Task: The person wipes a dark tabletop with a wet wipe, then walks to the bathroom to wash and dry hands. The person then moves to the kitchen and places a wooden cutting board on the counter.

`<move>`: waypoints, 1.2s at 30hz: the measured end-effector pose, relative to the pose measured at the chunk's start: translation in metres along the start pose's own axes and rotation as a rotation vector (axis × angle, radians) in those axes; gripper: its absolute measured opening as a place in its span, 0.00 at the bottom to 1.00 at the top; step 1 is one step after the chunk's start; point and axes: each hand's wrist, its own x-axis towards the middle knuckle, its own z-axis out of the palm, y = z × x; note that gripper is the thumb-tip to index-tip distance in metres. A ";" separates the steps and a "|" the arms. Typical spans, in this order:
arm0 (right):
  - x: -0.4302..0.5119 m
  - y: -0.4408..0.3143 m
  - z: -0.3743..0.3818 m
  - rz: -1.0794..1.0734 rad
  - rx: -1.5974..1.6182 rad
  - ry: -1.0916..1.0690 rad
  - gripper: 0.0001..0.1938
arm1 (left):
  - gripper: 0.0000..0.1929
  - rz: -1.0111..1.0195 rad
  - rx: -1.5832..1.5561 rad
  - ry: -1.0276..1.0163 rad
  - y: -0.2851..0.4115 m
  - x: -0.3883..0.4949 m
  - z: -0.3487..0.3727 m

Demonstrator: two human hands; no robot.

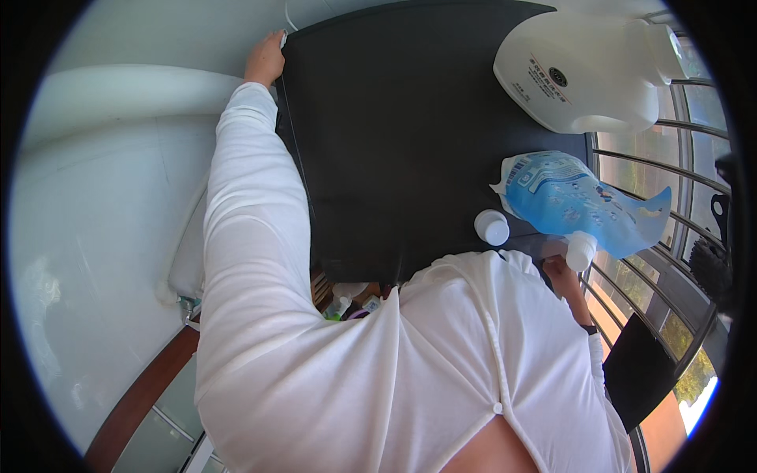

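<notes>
My left arm reaches to the far left corner of a black appliance or cabinet top [402, 130]. There my left hand [265, 62] pinches a small white thing [284, 39] against the side edge; its kind cannot be made out. My right hand [559, 272] is low at the right front edge of the top, partly hidden by my shirt and a white cap. Just above it, a blue plastic refill pouch [573, 195] lies on the top with its white-capped spout [581, 251] towards me. A loose-looking white cap [492, 227] stands left of the pouch.
A large whitish detergent jug [579, 71] bearing writing stands at the back right. Metal window bars [656, 165] run along the right side, with a dark brush [709, 260] hanging there. A white wall [106, 207] bounds the left. Below the front edge are several small items [349, 301].
</notes>
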 end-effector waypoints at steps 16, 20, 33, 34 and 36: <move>0.040 0.034 -0.010 -0.067 -0.002 -0.170 0.10 | 0.27 -0.145 -0.103 0.036 0.102 -0.287 -0.014; 0.039 0.076 -0.012 -0.135 0.044 -0.209 0.13 | 0.24 -0.238 -0.124 0.010 0.132 -0.356 -0.016; 0.082 0.132 -0.056 -0.226 -0.047 -0.407 0.10 | 0.21 -0.403 -0.090 0.021 0.194 -0.468 -0.017; 0.083 0.133 -0.060 -0.138 -0.030 -0.390 0.11 | 0.20 -0.404 -0.081 -0.019 0.195 -0.465 -0.020; 0.083 0.138 -0.066 -0.153 0.001 -0.371 0.11 | 0.18 -0.477 -0.363 -0.012 0.199 -0.460 -0.025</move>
